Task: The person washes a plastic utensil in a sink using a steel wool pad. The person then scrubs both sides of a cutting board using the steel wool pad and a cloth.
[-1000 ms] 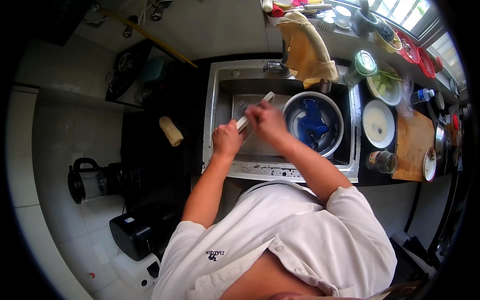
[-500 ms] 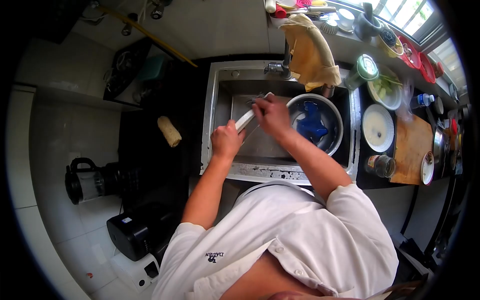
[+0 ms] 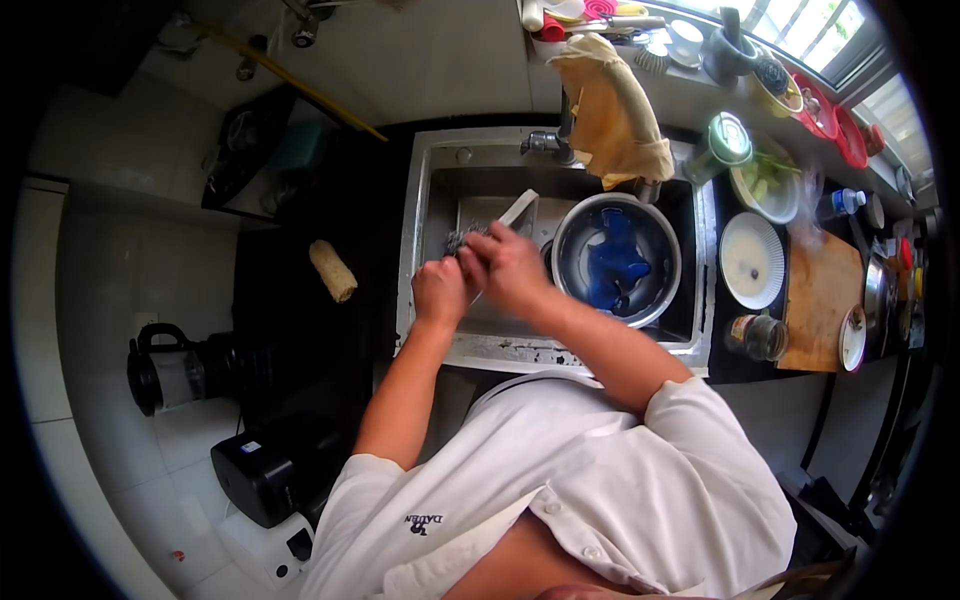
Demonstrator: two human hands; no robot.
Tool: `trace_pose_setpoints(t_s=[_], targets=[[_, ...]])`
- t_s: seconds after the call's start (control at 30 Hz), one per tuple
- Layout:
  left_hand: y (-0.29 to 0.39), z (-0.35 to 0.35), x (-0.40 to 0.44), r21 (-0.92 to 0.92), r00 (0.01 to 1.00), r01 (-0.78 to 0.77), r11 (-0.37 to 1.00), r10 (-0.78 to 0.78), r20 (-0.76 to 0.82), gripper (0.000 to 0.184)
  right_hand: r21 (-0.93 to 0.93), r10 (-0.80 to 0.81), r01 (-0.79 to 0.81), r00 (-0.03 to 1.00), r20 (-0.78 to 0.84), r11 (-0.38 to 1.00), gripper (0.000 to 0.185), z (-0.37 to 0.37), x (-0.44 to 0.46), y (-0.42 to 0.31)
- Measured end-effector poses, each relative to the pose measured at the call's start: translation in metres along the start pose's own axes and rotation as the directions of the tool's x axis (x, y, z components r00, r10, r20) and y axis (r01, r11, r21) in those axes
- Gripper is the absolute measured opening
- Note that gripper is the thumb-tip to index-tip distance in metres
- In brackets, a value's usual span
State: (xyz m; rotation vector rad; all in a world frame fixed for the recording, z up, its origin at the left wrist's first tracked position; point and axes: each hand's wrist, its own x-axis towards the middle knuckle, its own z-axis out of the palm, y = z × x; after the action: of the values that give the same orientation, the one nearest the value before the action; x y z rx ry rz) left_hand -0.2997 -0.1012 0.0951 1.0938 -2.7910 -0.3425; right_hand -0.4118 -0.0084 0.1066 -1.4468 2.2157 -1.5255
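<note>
Over the left part of the sink (image 3: 432, 165), my left hand (image 3: 440, 292) is closed around the lower end of a long, narrow, pale object (image 3: 520, 207). Its far end points up and to the right; its exact kind is unclear. My right hand (image 3: 512, 270) is closed on a grey, curly metal scrubber (image 3: 458, 240) and presses near the left hand, along the pale object. Right beside my right hand stands a steel bowl (image 3: 671, 285) with a glossy dark blue thing (image 3: 612, 262) in it.
A tan cloth (image 3: 610, 110) hangs over the tap (image 3: 540, 142). To the right are a white fluted bowl (image 3: 735, 245), a glass jar (image 3: 765, 338) and a wooden cutting board (image 3: 825, 300). On the dark counter at left lies a beige roll (image 3: 332, 270).
My right hand has slid down and left along the pale object, bringing the scrubber close to my left hand. The left hand has shifted slightly down and left.
</note>
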Motion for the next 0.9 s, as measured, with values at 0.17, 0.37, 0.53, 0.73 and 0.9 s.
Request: trace_pose_setpoints(t_s=[0.17, 0.37, 0.53, 0.73, 0.9], targets=[[0.011, -0.005, -0.002, -0.014, 1.0, -0.006, 1.0, 0.006, -0.018, 0.031, -0.223, 0.047, -0.054, 0.998, -0.036, 0.973, 0.012, -0.034, 0.027, 0.063], [0.004, -0.002, -0.004, 0.005, 0.998, -0.025, 1.0, 0.025, -0.05, 0.034, -0.077, -0.038, 0.034, 0.998, -0.05, 0.996, 0.013, -0.011, 0.004, 0.024], [0.017, -0.005, -0.005, 0.0, 0.998, -0.011, 1.0, 0.011, -0.056, 0.033, -0.192, -0.001, -0.01, 0.998, -0.056, 0.981, 0.013, -0.029, 0.022, 0.071], [0.002, 0.002, -0.005, 0.002, 0.993, -0.05, 0.999, 0.05, -0.102, 0.034, -0.054, -0.057, 0.057, 0.998, -0.012, 0.997, 0.014, -0.012, 0.004, 0.021], [0.014, -0.006, -0.004, 0.012, 0.992, -0.043, 0.999, 0.044, -0.118, 0.034, -0.21, -0.023, 0.009, 0.997, -0.068, 0.978, 0.011, -0.036, 0.028, 0.07]])
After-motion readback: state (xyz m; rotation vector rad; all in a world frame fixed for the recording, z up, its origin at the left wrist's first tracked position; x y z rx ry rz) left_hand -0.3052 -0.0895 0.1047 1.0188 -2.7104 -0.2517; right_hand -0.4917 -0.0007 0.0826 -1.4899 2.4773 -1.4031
